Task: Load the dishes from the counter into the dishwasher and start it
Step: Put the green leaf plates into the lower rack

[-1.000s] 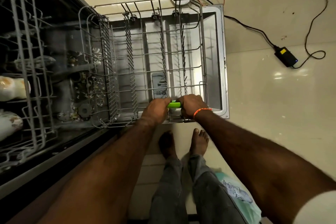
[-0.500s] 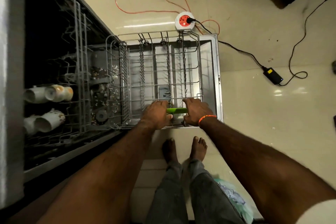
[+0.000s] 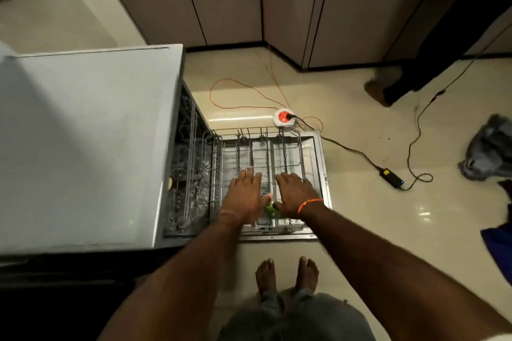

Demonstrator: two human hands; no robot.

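While pulled out over the open dishwasher door (image 3: 322,174), the wire rack (image 3: 257,152) lying bare of dishes, its far rim just short of the round socket (image 3: 282,117) and an orange cord (image 3: 235,91) on the floor. Open tile to the right, as far as a black adapter (image 3: 390,178) and a cloth heap (image 3: 490,152). Grey dishwasher top (image 3: 83,147) close on the left. Left hand (image 3: 245,196) and right hand (image 3: 295,194) flat above the rack's near edge, fingers straight and spread, gripping nothing. Green handle (image 3: 270,209) showing between the wrists
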